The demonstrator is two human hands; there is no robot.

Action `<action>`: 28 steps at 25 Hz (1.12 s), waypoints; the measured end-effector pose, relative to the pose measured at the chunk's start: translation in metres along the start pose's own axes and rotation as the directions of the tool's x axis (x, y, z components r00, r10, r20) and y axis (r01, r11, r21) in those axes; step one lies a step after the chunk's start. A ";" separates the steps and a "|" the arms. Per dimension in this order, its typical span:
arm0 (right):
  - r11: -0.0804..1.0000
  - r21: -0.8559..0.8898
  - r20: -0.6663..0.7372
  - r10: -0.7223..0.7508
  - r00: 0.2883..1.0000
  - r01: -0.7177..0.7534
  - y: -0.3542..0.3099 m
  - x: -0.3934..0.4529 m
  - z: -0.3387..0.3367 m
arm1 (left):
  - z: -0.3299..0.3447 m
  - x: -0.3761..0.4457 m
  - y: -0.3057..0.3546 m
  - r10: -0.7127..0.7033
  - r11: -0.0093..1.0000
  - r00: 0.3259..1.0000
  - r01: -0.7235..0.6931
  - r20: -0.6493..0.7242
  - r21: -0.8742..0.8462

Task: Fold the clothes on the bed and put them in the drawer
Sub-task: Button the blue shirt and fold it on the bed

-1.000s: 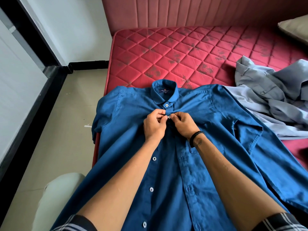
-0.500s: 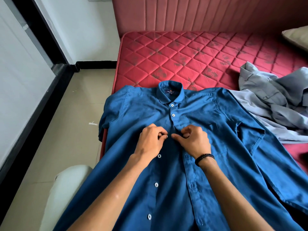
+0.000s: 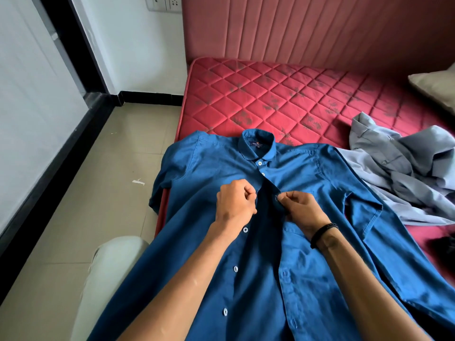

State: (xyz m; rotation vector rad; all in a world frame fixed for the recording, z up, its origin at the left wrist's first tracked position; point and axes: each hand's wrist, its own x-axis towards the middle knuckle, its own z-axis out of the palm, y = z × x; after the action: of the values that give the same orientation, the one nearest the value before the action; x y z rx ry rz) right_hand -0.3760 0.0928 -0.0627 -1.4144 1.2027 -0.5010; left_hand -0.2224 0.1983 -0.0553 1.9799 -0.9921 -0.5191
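One blue shirt (image 3: 283,254) lies face up on the near left corner of the bed (image 3: 258,99), collar toward the headboard, its left sleeve and hem hanging over the mattress edge. The cloth is a smooth, finely woven fabric with a rounded collar, a woven label inside the neck and a patch pocket on the chest. Two small white buttons below the collar are fastened; three more white buttons show loose down the left front edge, and matching buttonholes run down the right placket.

Two hands work at the chest, just apart. The left hand (image 3: 235,204) has its fingers curled tight, pinching the button-side edge of the shirt; whether a button sits between the fingertips cannot be told. The right hand (image 3: 299,209) pinches the folded placket between thumb and forefinger, at a buttonhole, the other fingers curled under. One braided black wristband (image 3: 321,233) circles the right wrist.

One heap of grey clothes (image 3: 403,173) lies crumpled to the right of the shirt, touching its right sleeve; how many garments it holds cannot be told. It shows a soft, matte weave with a collar or cuff sticking up.

The mattress is red, diamond-quilted satin with faded leaf prints. One padded headboard (image 3: 307,30), dusty pink, runs in vertical channels. One beige pillow (image 3: 435,87) lies at the far right. The floor (image 3: 81,193) is glossy beige tile
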 end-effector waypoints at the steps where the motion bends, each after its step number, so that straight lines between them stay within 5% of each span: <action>1: 0.996 0.085 0.031 0.027 0.999 -0.029 0.003 -0.002 -0.002 | 0.000 -0.002 0.001 -0.016 0.999 1.000 0.017 0.006 -0.041; 6: 0.985 0.158 0.054 0.068 0.996 -0.076 0.011 -0.005 0.002 | 0.005 -0.011 -0.002 -0.067 0.983 0.998 0.067 0.004 -0.172; 18: 0.924 -0.355 -0.146 -0.204 0.968 0.141 0.016 -0.018 0.045 | 0.023 -0.015 -0.009 -0.268 0.910 0.962 0.271 0.054 -0.314; 28: 0.995 -0.053 -0.125 -0.094 0.988 0.088 0.021 -0.018 0.041 | 0.024 -0.013 -0.011 -0.294 0.886 0.953 0.303 0.080 -0.351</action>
State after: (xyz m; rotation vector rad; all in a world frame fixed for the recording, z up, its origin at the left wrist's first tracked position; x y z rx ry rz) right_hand -0.3562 0.1310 -0.0858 -1.5011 1.2628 -0.6383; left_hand -0.2410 0.2000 -0.0784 1.7980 -0.5536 -0.8351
